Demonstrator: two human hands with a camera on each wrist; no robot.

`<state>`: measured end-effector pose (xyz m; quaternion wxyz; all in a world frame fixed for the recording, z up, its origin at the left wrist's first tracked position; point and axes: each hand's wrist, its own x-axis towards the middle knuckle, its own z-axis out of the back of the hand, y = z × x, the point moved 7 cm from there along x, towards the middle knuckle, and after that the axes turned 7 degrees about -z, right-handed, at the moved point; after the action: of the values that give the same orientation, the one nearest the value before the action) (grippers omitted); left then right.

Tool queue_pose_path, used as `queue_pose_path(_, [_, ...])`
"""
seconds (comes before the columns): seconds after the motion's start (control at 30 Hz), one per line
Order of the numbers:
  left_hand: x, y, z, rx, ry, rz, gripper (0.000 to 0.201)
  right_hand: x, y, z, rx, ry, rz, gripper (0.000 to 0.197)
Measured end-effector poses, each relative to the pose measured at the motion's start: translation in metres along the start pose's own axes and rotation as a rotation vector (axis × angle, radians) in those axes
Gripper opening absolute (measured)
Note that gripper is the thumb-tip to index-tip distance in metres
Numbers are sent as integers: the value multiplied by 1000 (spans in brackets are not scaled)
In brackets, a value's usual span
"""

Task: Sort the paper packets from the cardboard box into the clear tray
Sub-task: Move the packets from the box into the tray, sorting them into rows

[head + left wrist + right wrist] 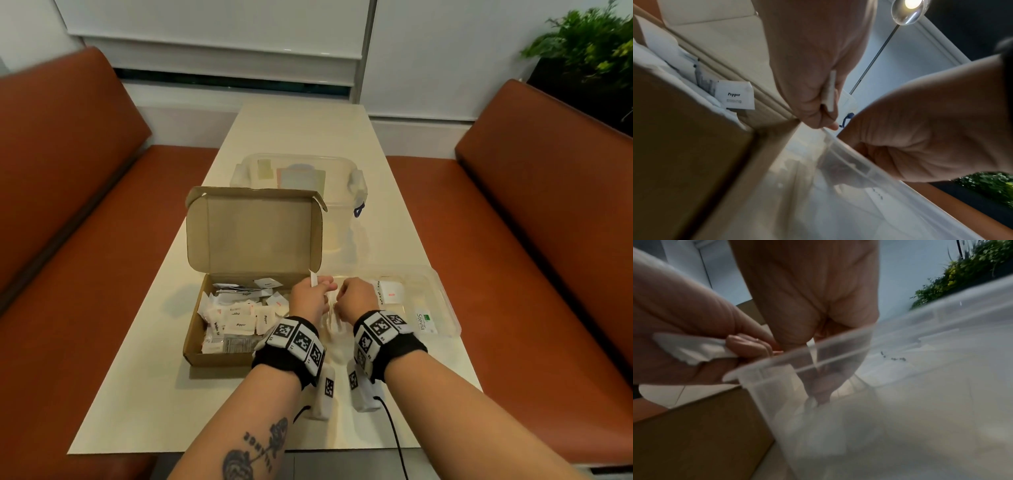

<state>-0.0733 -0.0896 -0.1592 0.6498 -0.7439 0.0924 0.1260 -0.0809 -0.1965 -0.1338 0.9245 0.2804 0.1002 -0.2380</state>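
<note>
Left hand point(310, 297) pinches a white packet point(313, 278) edge-up, right at the seam where the box point(219, 354) meets the tray point(445, 301). Right hand point(354, 296) hovers curled over the tray's left end, and whether it holds anything cannot be told. More packets fill the box on the table point(298, 130), and a few lie at the tray's right end.

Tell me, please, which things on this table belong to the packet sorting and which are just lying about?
Part of the job:
- cardboard box of paper packets
- clear tray, with a Stevia packet already in it
- white packet gripped in the left hand
- right hand, over the tray

Just lying about:
- lidded clear tub behind the box
- plant
- orange benches
</note>
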Motion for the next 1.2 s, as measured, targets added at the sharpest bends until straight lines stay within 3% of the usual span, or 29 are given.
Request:
queue_pose_path(0.23, [1,0,0,37,20,-15,17,5,-1,-2,-93,47,53,19])
queue_pose_path(0.37, [1,-1,1,53,18,-14,18,5,3,-3,-297,124,169,35])
queue_pose_path(0.63, [2,-2,2,74,21,-2,19,2,-3,-5,-375,27,270,39])
queue_pose_path(0.73, [1,-4,-1,18,24,13,23,2,-4,-2,-247,13,268,31])
queue_pose_path(0.87, [-1,-13,-8,-42,62,-27,48,2,-6,22,226,-66,191,4])
queue_pose_path(0.9, [-2,-15,-9,-28,72,-53,49,1,-6,26,324,-53,171,6])
queue_pose_path(1.03, [-6,-24,-17,-41,116,-108,48,-6,-6,28,629,195,110,14])
queue_pose_path(1.13, [-8,-23,-22,-50,130,-84,44,-12,-7,26,673,330,108,10])
queue_pose_path(1.2, [-8,-22,-25,-32,152,-67,40,-13,-10,27,676,345,107,10])
